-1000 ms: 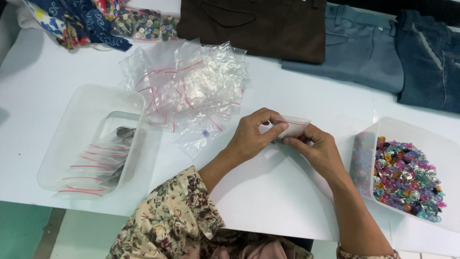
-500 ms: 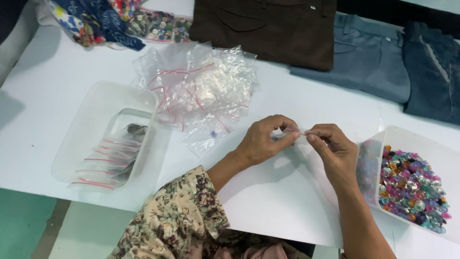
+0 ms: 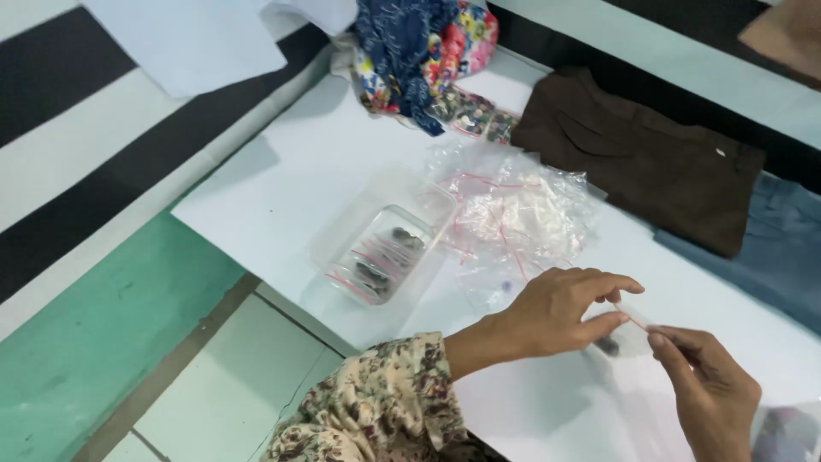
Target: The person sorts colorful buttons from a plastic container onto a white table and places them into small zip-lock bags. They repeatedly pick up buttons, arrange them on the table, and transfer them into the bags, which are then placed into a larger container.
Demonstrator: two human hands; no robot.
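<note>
A: Head view: what do the hands hold?
B: Left hand (image 3: 556, 312) and right hand (image 3: 705, 385) pinch one small clear zip bag (image 3: 623, 335) between them, above the white table (image 3: 291, 184).
A: Nearby packages?
B: A heap of clear bags (image 3: 513, 214); a clear tray (image 3: 380, 244) beside it.

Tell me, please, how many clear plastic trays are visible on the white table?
1 for sure: a clear plastic tray holding small filled bags, left of the pile of empty zip bags. Something clear at the lower right corner may be another, but it is cut off.
</note>
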